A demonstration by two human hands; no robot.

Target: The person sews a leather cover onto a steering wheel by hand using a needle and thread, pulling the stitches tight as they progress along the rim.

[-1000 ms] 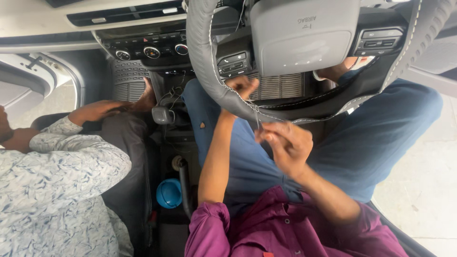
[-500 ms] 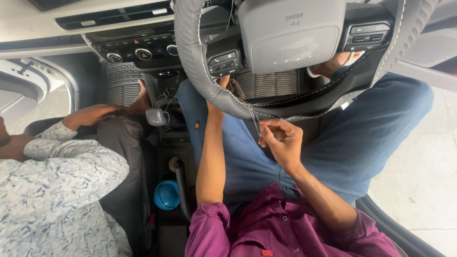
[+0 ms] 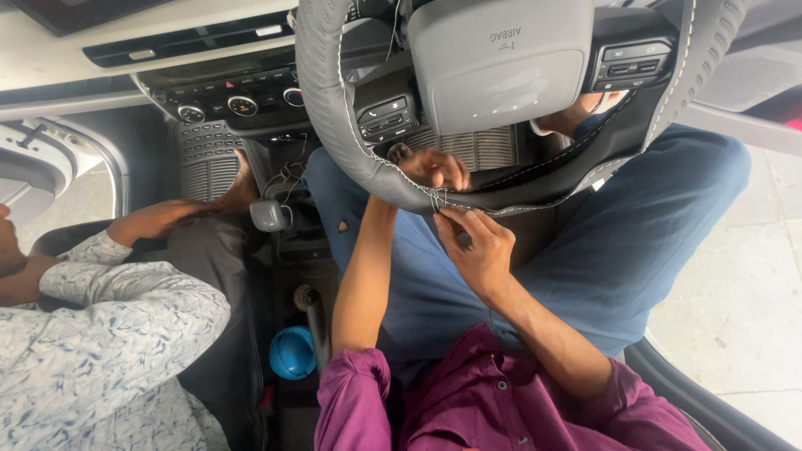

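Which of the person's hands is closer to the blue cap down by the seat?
Left. The left hand grips the steering wheel rim above the blue cap; the right hand is farther right.

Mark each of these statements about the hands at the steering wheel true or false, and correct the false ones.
1. The left hand rests on the lower rim of the steering wheel. True.
2. The right hand sits just below the rim, at the white stitching. True.
3. The steering wheel cover is bright red. False: it is grey with white stitches.
4. The person wears a yellow shirt. False: the sleeves are purple.
5. A blue round object lies low beside the seat. True.
6. The passenger seat is unoccupied. False: another person in a patterned shirt sits there.
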